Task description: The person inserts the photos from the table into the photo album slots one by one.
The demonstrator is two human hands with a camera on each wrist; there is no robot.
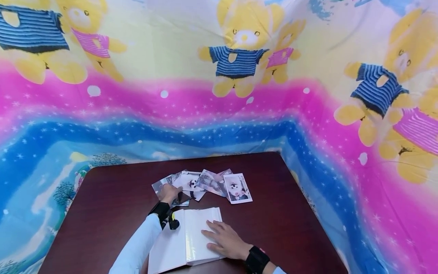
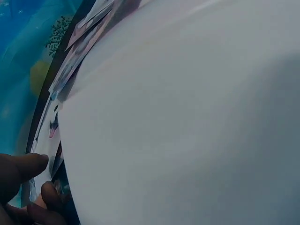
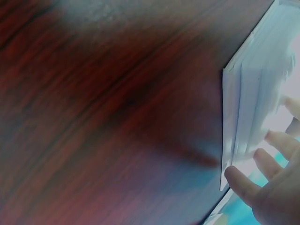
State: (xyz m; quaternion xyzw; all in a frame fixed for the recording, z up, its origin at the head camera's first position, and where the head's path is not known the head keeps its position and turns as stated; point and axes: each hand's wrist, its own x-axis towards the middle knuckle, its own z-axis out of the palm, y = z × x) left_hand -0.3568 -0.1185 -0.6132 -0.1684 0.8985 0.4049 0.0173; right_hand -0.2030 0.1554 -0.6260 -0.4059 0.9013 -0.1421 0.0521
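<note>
Teddy-bear fabric (image 1: 191, 95) hangs around the wooden surface (image 1: 102, 213); toward its far edge the left hand (image 1: 170, 193) is over photos (image 1: 210, 182) (finger grip unclear); nearer, the right hand (image 1: 227, 240) spreads its fingers on an open album (image 1: 196, 236).

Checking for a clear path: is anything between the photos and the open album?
Only the left wrist, above the gap's left end; otherwise bare table separates photos and album. The right hand lies over one page.

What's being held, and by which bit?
The left hand is at the photos; whether it pinches one can't be told. The right hand rests on the album, holding nothing.
</note>
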